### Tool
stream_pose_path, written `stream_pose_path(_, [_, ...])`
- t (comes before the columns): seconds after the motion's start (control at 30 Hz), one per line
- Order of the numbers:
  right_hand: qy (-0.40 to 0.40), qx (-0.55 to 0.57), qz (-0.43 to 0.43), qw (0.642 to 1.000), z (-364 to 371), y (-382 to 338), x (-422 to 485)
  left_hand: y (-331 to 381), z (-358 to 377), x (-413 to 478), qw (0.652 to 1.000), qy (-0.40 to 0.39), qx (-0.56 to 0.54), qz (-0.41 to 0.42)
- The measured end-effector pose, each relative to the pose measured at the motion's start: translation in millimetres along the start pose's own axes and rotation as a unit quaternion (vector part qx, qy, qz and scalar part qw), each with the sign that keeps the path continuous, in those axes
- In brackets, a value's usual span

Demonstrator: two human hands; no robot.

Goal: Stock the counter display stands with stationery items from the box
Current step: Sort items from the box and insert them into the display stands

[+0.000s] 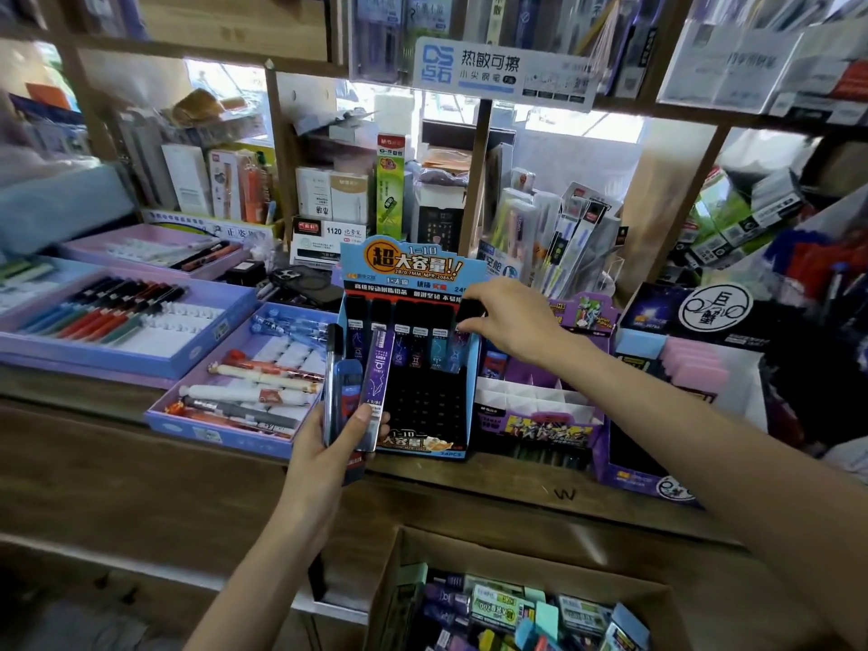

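A cramped stationery shop: wooden shelves crowded with packets behind, a brown wooden worktop [141,462] in front. At far left sits a lilac cardboard tray of coloured pens [94,364].

Just left of centre, the left hand [324,458] has its fingers curled round a fanned bundle of slim purple and blue lead-refill tubes [378,368], thumb across their lower ends. Their long axes run nearly vertical, dark caps up.

At centre stands the blue cardboard display stand with black slots [408,270]. Only its far row is filled (the nearer slots look unfilled). The right hand [512,317] pinches the black cap of a translucent blue tube [458,350] at the right end of that row. It stands lengthwise in the row, cap uppermost, leaning back with the stand.

Below, near right, an open brown cardboard box [390,580] holds more stock.

Likely risks: the pinched tube misses its slot and tips its neighbours, or the loosely fanned bundle slides from the left hand.
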State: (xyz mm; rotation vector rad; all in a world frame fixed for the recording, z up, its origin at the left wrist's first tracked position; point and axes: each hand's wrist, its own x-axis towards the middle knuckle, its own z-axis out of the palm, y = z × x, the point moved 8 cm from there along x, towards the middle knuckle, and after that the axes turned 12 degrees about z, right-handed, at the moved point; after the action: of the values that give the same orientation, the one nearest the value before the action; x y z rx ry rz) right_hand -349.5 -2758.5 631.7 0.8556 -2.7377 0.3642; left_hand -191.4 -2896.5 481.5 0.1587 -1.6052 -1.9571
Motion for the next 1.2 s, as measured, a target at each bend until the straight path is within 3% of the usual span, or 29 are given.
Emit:
stream_pose_path(0.23, [0.017,-0.055,-0.018,0.998,3,-5,1,-2,0,-3,1.000,0.007,0.013,-0.021])
stream_pose_path(0.47, [-0.043,-0.030,-0.016,0.999,11,-10,3,0,4,-4,1.000,-0.005,0.016,-0.021])
stream_pose_path(0.63, [0.032,-0.005,-0.002,0.999,11,-6,-9,2,6,-5,1.000,-0.006,0.008,-0.019])
stream_pose_path(0.77, [0.113,-0.075,-0.044,0.990,10,-11,-17,4,4,-5,1.000,-0.005,0.003,-0.016])
stream_pose_path(1.0, [0.115,-0.095,-0.044,0.988,10,-10,-20,11,11,-7,1.000,-0.022,0.001,-0.005])
stream_pose_path(1.1, [0.086,0.026,-0.028,0.996,4,-19,-33,16,16,-8,1.000,-0.029,-0.001,0.008])
stream_pose_path(1.13, [0.044,0.121,-0.005,0.992,5,-21,-39,18,17,-8,1.000,-0.029,-0.004,0.012])
stream_pose_path(1.2, [-0.093,0.314,0.049,0.944,18,-30,-53,21,21,-8,0.999,-0.029,-0.005,0.015])
